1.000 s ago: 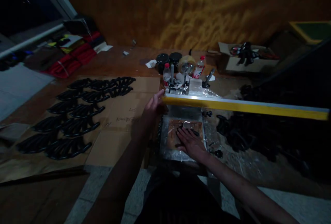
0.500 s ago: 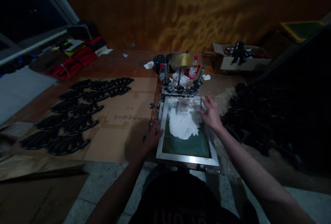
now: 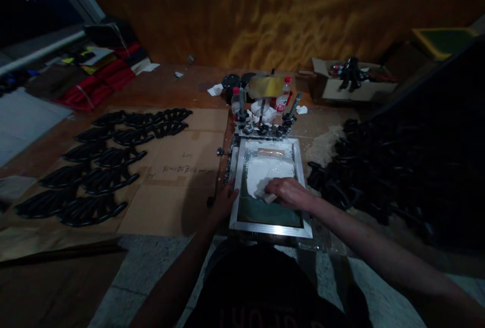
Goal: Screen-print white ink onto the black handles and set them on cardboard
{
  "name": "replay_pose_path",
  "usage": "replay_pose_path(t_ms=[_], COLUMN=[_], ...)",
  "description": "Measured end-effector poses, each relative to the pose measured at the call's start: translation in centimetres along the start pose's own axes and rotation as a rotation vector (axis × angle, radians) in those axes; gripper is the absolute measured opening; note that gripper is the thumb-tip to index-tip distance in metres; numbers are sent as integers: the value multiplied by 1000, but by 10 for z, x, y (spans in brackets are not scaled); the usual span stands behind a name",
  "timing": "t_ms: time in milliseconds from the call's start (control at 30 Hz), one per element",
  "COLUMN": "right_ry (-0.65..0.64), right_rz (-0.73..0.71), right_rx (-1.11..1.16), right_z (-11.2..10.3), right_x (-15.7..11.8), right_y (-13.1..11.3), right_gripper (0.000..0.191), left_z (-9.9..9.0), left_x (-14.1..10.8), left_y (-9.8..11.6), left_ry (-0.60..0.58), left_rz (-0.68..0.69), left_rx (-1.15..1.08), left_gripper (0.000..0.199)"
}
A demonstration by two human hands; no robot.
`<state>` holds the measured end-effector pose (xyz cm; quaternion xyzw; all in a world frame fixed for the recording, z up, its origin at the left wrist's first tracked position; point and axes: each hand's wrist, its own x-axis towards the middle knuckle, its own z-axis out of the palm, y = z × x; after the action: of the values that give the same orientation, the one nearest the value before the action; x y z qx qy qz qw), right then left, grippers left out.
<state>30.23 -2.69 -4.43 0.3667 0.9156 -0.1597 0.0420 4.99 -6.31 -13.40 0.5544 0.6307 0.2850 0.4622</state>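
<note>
White ink (image 3: 268, 172) spread on a green mesh screen (image 3: 261, 212)

We see the right hand (image 3: 288, 191) closed, fingers together, around a small pale scraper (image 3: 270, 198), though the dim light keeps us from being sure of its material. It presses into the ink near the middle of the mesh. The left hand (image 3: 226, 199) lies open, fingers spread over the left rail of the silver aluminium frame (image 3: 271, 229), which sits below a row of dark metal hinge clamps (image 3: 263, 129) on the brown wooden table (image 3: 166, 85). Black moulded parts (image 3: 106, 179) lie in rows on tan cardboard (image 3: 185, 209) to our left, with a dark heap (image 3: 364, 176) of similar parts to our right. We judge two risks: a slipping scraper could smear ink onto the frame, and heavy pressure could shift the frame or tear the mesh.
</note>
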Motion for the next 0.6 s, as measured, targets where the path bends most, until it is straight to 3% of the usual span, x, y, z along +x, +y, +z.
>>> replay_pose_path(t_ms=[133, 267, 333, 467, 600], right_ry=[103, 106, 103, 271, 547], right_rz=[129, 42, 48, 217, 463], right_rx=[-57, -31, 10, 73, 140], right_z=[5, 28, 27, -13, -61], right_x=[7, -5, -6, 23, 35], right_y=[-2, -11, -12, 5, 62], right_gripper=[23, 32, 31, 44, 57], left_z=[0, -1, -2, -13, -33], left_x=[-1, -2, -4, -12, -21], left_y=[3, 5, 9, 28, 63], left_ry=[1, 4, 10, 18, 95], left_rz=[-25, -42, -46, -61, -38], left_rx=[-76, -121, -129, -114, -114], left_gripper=[57, 60, 60, 61, 47])
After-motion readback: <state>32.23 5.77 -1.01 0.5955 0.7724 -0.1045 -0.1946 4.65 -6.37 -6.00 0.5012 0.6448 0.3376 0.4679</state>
